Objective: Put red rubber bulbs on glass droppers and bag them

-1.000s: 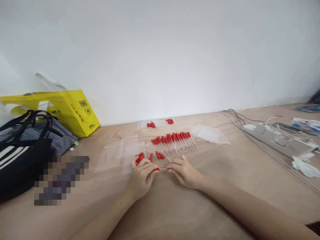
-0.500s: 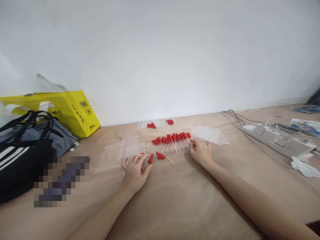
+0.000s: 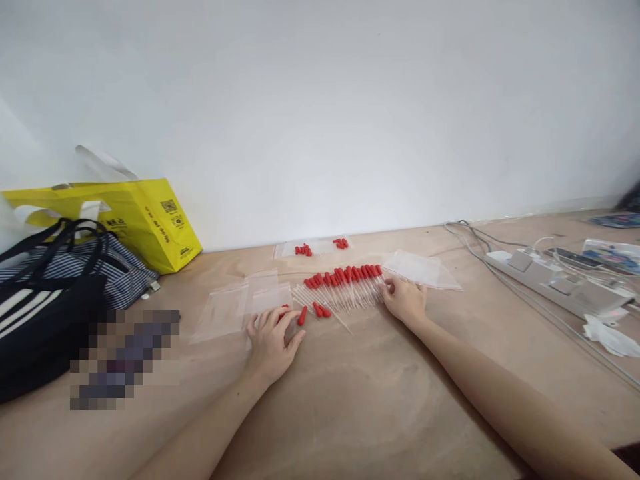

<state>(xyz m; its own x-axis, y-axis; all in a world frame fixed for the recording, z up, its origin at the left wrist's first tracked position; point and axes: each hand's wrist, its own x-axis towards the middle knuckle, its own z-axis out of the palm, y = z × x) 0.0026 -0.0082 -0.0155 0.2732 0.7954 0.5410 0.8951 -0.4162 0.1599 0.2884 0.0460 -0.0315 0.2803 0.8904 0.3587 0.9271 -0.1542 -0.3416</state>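
Droppers (image 3: 341, 276) lie in a row on the counter (image 3: 350, 400), and the hands, together before that row a second ago, have parted: left hand (image 3: 273, 343) at its left front, fingers loosely spread near a red bulb (image 3: 303, 316), right hand (image 3: 406, 301) at its right end, fingers bent, grip impossible to tell.

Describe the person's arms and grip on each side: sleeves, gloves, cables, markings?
Left grip and right grip are plain human hands, no gloves. No rings, watch or bracelet show, though some fingers are partly hidden. Left forearm and right forearm have no sleeves as far as the frame shows. No cables or tags attached that I can see.
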